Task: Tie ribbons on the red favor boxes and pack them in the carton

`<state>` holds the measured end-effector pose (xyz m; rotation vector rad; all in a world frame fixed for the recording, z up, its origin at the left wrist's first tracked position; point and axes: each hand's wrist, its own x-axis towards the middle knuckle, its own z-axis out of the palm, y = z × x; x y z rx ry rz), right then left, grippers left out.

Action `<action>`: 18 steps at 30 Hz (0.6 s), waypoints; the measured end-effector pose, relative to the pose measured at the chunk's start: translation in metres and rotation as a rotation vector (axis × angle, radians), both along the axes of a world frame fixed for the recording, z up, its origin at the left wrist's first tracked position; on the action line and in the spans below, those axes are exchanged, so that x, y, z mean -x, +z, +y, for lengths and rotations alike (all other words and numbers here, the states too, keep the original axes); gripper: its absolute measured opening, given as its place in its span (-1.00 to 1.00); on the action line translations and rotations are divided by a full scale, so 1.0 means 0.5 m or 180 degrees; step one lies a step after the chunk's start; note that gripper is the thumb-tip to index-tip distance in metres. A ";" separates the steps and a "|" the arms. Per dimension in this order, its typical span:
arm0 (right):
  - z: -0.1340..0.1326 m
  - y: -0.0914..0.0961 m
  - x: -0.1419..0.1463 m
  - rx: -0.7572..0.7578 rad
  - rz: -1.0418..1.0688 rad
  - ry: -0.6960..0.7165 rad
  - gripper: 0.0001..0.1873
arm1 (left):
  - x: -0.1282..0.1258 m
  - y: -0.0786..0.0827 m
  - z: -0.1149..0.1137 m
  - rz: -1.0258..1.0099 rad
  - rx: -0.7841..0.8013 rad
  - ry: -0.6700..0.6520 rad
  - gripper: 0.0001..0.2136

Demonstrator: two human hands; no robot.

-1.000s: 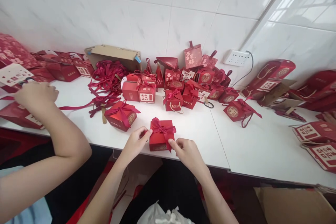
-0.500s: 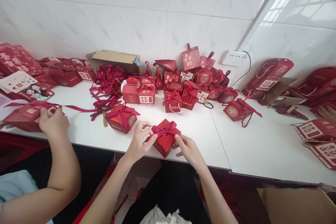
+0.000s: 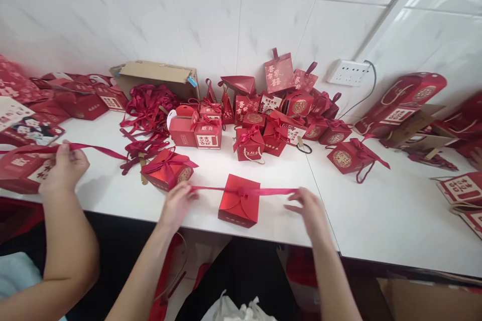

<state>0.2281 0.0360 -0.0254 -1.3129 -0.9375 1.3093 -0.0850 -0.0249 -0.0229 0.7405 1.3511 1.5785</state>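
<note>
A red gift box (image 3: 238,211) sits on the white table in front of me. A dark pink ribbon (image 3: 276,192) runs across its top and is drawn out sideways, with a small knot or loop at the middle. My left hand (image 3: 177,206) pinches the ribbon's left end, beside a second red box with a bow (image 3: 162,166). My right hand (image 3: 311,210) pinches the right end, its lower fingers spread and somewhat blurred. Neither hand touches the box itself.
Behind stand several small red boxes (image 3: 248,143), a ribbon heap (image 3: 152,110) and a cardboard box (image 3: 154,76). Another bowed box (image 3: 348,156) lies to the right. At left, a co-worker's hand (image 3: 66,168) holds ribbon over a box. A power strip (image 3: 348,72) is on the wall.
The bow on the box has come undone into a straight stretched ribbon. My hands have moved apart, left and right, away from the box. The co-worker's hand has lifted ribbon.
</note>
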 end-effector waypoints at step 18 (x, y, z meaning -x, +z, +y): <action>0.073 0.244 0.133 -0.1293 0.1112 0.0967 -0.53 | -0.125 0.241 0.139 -0.0800 -0.1291 -0.1040 -0.79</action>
